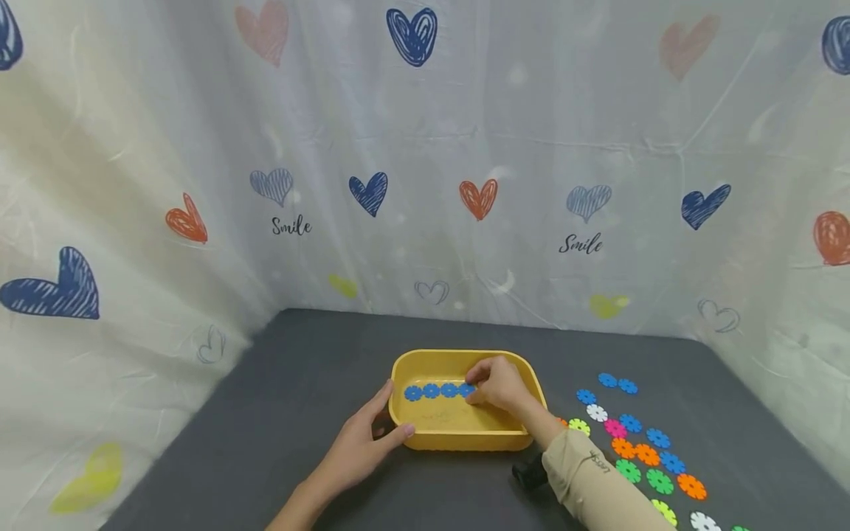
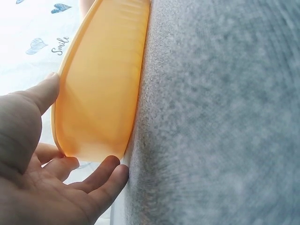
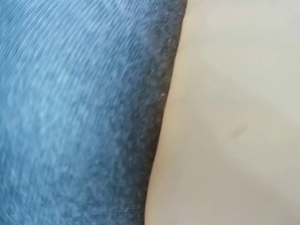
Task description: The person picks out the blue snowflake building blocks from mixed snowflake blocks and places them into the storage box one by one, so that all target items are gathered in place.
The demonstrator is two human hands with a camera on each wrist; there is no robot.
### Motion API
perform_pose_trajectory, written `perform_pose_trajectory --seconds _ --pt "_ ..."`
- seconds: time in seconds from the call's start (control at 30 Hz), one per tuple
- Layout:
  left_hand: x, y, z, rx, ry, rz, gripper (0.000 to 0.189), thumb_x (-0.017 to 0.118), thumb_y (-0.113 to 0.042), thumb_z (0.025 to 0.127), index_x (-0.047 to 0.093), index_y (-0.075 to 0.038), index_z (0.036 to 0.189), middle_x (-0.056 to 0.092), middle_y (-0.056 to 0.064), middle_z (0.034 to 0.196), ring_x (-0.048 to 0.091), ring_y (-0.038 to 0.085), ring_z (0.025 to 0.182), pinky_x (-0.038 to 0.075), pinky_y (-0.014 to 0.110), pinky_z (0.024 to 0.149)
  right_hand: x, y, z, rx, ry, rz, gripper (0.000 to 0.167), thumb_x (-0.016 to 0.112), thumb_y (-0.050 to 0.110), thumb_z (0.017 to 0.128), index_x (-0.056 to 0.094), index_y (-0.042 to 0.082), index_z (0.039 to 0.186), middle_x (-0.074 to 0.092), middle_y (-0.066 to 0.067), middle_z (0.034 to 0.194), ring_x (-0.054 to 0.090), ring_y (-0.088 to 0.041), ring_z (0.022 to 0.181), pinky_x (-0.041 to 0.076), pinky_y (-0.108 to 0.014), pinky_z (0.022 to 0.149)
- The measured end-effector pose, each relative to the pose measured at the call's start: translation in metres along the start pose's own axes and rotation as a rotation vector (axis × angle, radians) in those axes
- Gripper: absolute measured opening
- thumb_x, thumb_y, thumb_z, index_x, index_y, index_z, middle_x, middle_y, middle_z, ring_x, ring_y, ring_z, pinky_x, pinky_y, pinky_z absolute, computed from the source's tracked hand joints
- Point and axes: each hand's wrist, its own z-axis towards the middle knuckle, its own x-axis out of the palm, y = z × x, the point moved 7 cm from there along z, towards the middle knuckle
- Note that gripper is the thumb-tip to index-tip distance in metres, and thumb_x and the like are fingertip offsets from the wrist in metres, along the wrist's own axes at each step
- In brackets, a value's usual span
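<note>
A shallow yellow plastic tub [image 1: 465, 440] sits on the dark table, its front wall also filling much of the left wrist view. My left hand [image 1: 361, 440] steadies its left end, thumb at the near rim and fingers against the end wall. Inside lies a left-to-right row of blue notched snowflake discs [image 1: 431, 391]. Over the right part of the tub, my right hand [image 1: 502, 385] pinches the blue snowflake disc [image 1: 466, 390] at the row's right end, partly hiding it. The right wrist view shows only grey cloth and a pale wall, without the hand.
Loose snowflake discs in orange [image 1: 692, 487], green [image 1: 660, 481], white [image 1: 596, 413], pink [image 1: 615, 428] and blue [image 1: 658, 438] lie right of the tub. A black object [image 1: 529, 474] is under the right forearm. A heart-printed curtain [image 1: 425, 147] encloses the grey table [image 1: 319, 369].
</note>
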Motion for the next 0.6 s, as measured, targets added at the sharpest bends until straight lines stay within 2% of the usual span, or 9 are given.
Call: perform_pose_trajectory --seconds 0.1,0.23,0.4,0.6 --pt "0.000 -0.001 -0.001 0.001 -0.002 -0.008 0.087 0.071 -0.040 0.091 0.025 -0.006 0.156 0.026 0.013 0.158 0.053 0.031 0.124 0.049 0.047 0.094 -0.001 0.005 -0.001 -0.043 0.007 -0.020 0.030 0.091 -0.002 0.063 0.075 0.004 0.088 0.070 -0.003 0.084 0.060 -0.015 0.074 0.053 -0.033 0.070" --pt "-0.002 -0.001 0.000 -0.003 -0.016 -0.002 0.087 0.072 -0.040 0.091 0.026 -0.006 0.156 0.027 0.012 0.157 0.054 0.030 0.123 0.049 0.046 0.093 -0.013 0.018 -0.006 -0.087 -0.011 -0.007 0.026 0.088 0.003 0.071 0.076 0.005 0.094 0.070 -0.004 0.092 0.063 -0.020 0.084 0.053 -0.037 0.074" --pt "-0.002 -0.001 -0.002 -0.014 -0.023 0.006 0.087 0.072 -0.041 0.090 0.026 -0.007 0.156 0.027 0.011 0.158 0.052 0.029 0.124 0.049 0.046 0.093 -0.039 0.033 -0.021 -0.121 -0.061 0.055 0.022 0.084 0.010 0.079 0.076 0.011 0.099 0.070 -0.007 0.103 0.063 -0.026 0.094 0.054 -0.038 0.074" --pt "0.000 -0.005 -0.002 0.002 -0.005 -0.037 0.087 0.072 -0.038 0.091 0.024 -0.008 0.157 0.026 0.011 0.158 0.054 0.029 0.122 0.048 0.050 0.094 -0.074 0.033 -0.046 -0.136 -0.104 0.074 0.025 0.084 0.018 0.081 0.075 0.015 0.103 0.070 0.000 0.102 0.064 -0.023 0.094 0.055 -0.035 0.076"
